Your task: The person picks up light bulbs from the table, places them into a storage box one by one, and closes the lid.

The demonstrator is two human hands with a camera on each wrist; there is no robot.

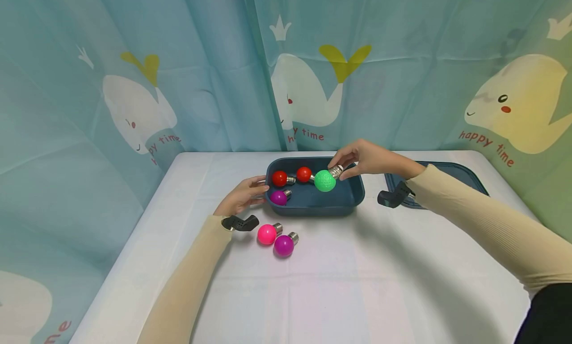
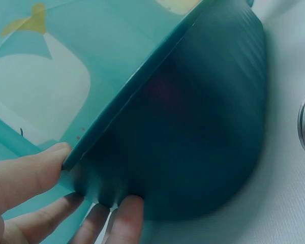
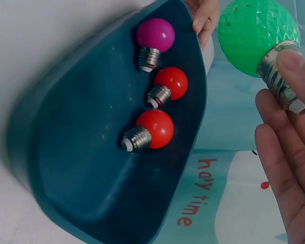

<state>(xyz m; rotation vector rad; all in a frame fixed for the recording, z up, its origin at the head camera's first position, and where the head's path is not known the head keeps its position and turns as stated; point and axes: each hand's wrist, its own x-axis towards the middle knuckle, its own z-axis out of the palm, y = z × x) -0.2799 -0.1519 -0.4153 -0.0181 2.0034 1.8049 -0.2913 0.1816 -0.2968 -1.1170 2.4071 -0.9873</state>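
Observation:
My right hand (image 1: 361, 158) pinches the silver screw base of a green faceted light bulb (image 1: 324, 180) between thumb and fingers. The bulb hangs above a dark blue plastic bin (image 1: 313, 211), its globe pointing left. Inside lie two red bulbs (image 3: 155, 129) and a purple bulb (image 3: 155, 34). At the bin's left end is my left hand (image 1: 243, 196). Its thumb tip meets the rim and its other fingertips rest against the outer wall. In front of the bin, a pink bulb (image 1: 266, 234) and another purple bulb (image 1: 284, 245) lie close together on the table.
A dark blue lid or tray (image 1: 460, 171) lies at the back right of the white table (image 1: 330, 289), partly behind the right forearm. A whale-printed curtain (image 1: 214, 81) hangs behind the table and along its sides. Each wrist wears a black camera mount (image 1: 393, 196).

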